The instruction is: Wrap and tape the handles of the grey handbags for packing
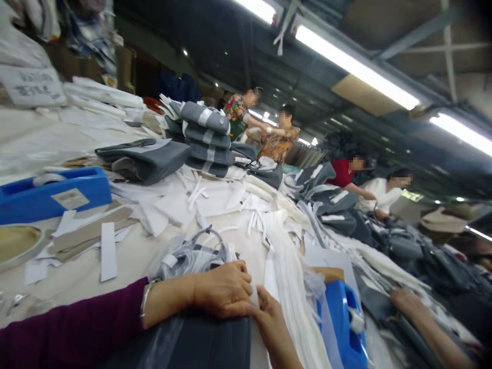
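A dark grey-blue bag (211, 341) lies in front of me, its handle and upper part wrapped in clear plastic (169, 261). My left hand (225, 289), below a purple sleeve and a silver bangle, rests over the bag's upper edge with its fingers curled. My right hand (271, 315) comes up from below at the bag's right side. Its thumb and fingers are closed, meeting the left fingertips at the bag's corner. A bit of white material shows between the hands; what exactly they pinch is too small to tell.
Blue tape dispensers stand at left (88, 187) and right (346, 323). Stacked grey bags (207, 138), paper scraps (154, 215) and long white strips (288, 287) cover the table. Another person's hand (407, 305) is at the right; several people stand farther back.
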`<action>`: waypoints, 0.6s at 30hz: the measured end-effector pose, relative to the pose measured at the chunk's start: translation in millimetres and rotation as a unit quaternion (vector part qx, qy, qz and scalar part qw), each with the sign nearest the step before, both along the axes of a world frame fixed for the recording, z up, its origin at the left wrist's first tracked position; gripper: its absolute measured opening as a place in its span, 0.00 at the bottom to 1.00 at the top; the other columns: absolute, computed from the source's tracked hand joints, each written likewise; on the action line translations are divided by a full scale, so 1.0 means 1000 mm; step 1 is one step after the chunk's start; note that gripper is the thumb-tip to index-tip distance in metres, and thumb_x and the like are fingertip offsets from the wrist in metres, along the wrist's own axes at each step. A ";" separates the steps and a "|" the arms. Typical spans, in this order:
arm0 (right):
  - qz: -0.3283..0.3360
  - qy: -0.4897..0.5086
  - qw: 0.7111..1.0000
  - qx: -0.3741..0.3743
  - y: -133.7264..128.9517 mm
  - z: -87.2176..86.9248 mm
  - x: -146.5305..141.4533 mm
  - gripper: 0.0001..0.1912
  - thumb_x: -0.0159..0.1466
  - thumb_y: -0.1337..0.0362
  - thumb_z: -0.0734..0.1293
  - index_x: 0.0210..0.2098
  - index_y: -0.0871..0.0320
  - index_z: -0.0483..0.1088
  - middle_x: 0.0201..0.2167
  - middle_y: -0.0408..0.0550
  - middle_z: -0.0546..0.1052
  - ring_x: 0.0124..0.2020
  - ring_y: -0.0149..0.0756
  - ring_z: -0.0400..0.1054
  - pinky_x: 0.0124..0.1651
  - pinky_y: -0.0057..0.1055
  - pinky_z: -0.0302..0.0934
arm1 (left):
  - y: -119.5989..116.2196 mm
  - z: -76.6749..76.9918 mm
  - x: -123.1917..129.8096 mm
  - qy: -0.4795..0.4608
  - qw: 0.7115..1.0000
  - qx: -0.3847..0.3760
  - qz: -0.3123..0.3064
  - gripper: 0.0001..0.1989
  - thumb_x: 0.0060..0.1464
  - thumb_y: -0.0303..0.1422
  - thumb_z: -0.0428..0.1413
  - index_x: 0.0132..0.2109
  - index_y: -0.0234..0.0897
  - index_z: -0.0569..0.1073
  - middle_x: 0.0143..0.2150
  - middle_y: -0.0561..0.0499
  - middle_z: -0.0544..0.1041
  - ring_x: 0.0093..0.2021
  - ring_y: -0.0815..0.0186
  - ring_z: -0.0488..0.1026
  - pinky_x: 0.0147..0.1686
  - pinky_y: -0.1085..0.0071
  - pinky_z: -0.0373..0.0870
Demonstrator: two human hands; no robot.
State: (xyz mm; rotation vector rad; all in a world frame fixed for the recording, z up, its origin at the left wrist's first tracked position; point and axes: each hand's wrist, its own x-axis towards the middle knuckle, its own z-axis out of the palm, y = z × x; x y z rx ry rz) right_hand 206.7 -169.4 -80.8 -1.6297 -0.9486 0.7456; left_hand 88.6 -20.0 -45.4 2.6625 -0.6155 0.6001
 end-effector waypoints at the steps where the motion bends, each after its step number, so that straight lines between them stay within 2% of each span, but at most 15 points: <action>1: 0.014 0.024 1.000 -0.009 0.005 -0.003 0.003 0.13 0.54 0.57 0.69 0.34 0.58 0.69 0.28 0.43 0.75 0.33 0.38 0.70 0.38 0.33 0.64 | 0.001 -0.002 0.000 -0.015 1.000 -0.008 0.000 0.15 0.59 0.34 0.51 0.23 0.38 0.63 0.23 0.54 0.72 0.29 0.67 0.66 0.46 0.63 0.59; 4: 0.044 0.052 0.997 -0.026 0.019 0.000 0.005 0.16 0.53 0.53 0.70 0.30 0.59 0.69 0.26 0.43 0.75 0.31 0.39 0.69 0.36 0.34 0.63 | 0.002 -0.007 0.001 -0.054 0.998 -0.036 -0.006 0.14 0.56 0.34 0.53 0.23 0.38 0.63 0.24 0.54 0.74 0.28 0.67 0.67 0.44 0.64 0.59; 8: 0.093 0.050 0.994 -0.001 0.032 0.006 -0.003 0.16 0.54 0.53 0.68 0.35 0.60 0.73 0.32 0.48 0.77 0.37 0.43 0.70 0.46 0.39 0.64 | 0.000 -0.010 0.002 -0.066 0.995 -0.071 -0.009 0.16 0.56 0.34 0.51 0.22 0.37 0.62 0.25 0.54 0.75 0.28 0.67 0.67 0.42 0.64 0.58; 11: 0.059 -0.012 0.998 0.004 0.039 -0.005 -0.002 0.15 0.56 0.57 0.66 0.39 0.59 0.74 0.36 0.50 0.78 0.41 0.44 0.71 0.50 0.39 0.64 | 0.000 -0.012 0.004 -0.053 0.995 -0.085 -0.011 0.16 0.57 0.34 0.51 0.21 0.36 0.63 0.25 0.53 0.76 0.29 0.67 0.68 0.44 0.63 0.56; 15: 0.001 -0.128 0.991 -0.044 0.043 -0.025 0.008 0.14 0.59 0.60 0.62 0.41 0.56 0.74 0.41 0.53 0.77 0.46 0.44 0.69 0.53 0.39 0.62 | 0.001 -0.012 0.005 -0.025 0.997 -0.078 0.014 0.18 0.58 0.35 0.51 0.21 0.35 0.63 0.26 0.53 0.76 0.32 0.66 0.69 0.46 0.61 0.55; 18: 0.019 -0.159 0.986 -0.046 0.042 -0.023 0.007 0.14 0.59 0.59 0.62 0.42 0.55 0.74 0.41 0.52 0.76 0.48 0.44 0.68 0.55 0.41 0.61 | 0.000 -0.008 0.002 0.002 0.998 -0.059 0.036 0.14 0.59 0.39 0.52 0.28 0.37 0.68 0.34 0.50 0.77 0.38 0.62 0.70 0.48 0.61 0.56</action>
